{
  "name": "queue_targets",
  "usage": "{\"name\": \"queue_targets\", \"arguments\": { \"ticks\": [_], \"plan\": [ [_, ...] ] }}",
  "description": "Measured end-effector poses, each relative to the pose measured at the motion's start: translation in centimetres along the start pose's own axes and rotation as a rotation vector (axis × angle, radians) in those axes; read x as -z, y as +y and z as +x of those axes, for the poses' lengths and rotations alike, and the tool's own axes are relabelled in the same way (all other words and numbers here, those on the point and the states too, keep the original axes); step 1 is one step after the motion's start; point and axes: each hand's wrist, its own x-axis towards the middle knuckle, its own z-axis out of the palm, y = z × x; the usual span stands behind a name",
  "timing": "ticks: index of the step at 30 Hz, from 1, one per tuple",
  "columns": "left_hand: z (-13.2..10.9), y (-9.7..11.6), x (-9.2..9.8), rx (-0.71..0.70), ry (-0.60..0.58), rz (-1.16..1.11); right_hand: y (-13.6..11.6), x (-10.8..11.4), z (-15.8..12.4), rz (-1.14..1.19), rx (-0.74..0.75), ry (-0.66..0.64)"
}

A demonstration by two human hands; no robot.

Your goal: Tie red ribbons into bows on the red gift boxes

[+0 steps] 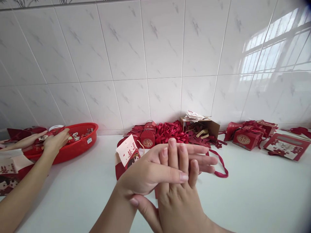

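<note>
My left hand (148, 168) and my right hand (178, 197) are pressed together in front of me, above the white table. The right hand shows its back, fingers pointing up and slightly apart, its thumb near the left wrist. Behind it the left hand stretches its fingers to the right, while its thumb lies across the right fingers. No object shows in either hand. Just behind them stands a red paper gift box (133, 158) with a raised cream flap, partly hidden by my left hand. A loop of dark red ribbon (222, 166) lies right of my fingertips.
At left, another person's hands (54, 140) reach over a red basin (80, 147) of small wrapped items. Along the tiled wall lie a ribbon pile (171, 131), an open cardboard box (213, 127), several red boxes (246, 138) and a red card-like bag (288, 145).
</note>
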Motion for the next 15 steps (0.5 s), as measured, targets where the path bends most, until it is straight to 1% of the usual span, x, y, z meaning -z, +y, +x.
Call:
{"name": "queue_targets", "arguments": {
  "ticks": [2, 6, 8, 10, 12, 15],
  "plan": [
    [-0.1, -0.2, 0.2, -0.028, 0.035, 0.154, 0.0, -0.1, 0.0, 0.011, -0.006, -0.005],
    [-0.3, -0.2, 1.5, -0.007, 0.006, 0.720, 0.1, -0.3, -0.1, 0.017, -0.006, -0.001],
    [-0.4, -0.2, 2.2, -0.015, 0.014, 0.862, 0.2, -0.3, -0.1, 0.017, -0.004, -0.003],
    [-0.3, -0.2, 2.4, -0.025, 0.005, 0.902, 0.2, -0.3, -0.1, 0.017, -0.001, -0.006],
    [-0.3, -0.1, 2.4, -0.052, -0.009, 0.867, 0.3, -0.3, -0.1, 0.015, -0.003, -0.015],
    [-0.1, 0.1, 2.0, 0.012, -0.063, 0.642, 0.3, -0.3, 0.0, 0.007, -0.002, -0.040]
  ]
}}
